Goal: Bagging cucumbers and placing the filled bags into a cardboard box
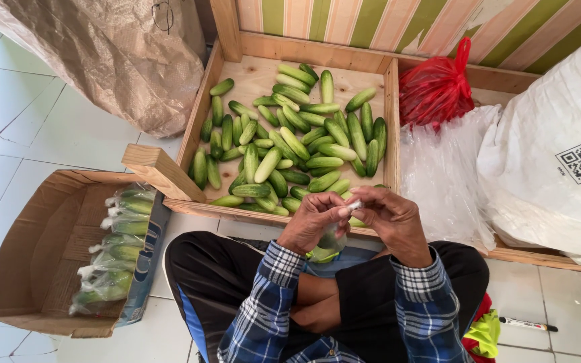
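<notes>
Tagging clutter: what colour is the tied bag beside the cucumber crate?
Red bag, seen in the head view, right of the wooden crate.

Open floor tiles (42, 128) lie to the left; ahead, a wooden crate (391, 121) heaped with cucumbers (290, 144) blocks the way, hemmed by a cardboard box (48, 249), a brown sack (115, 54) and white sacks (553, 154)
</notes>
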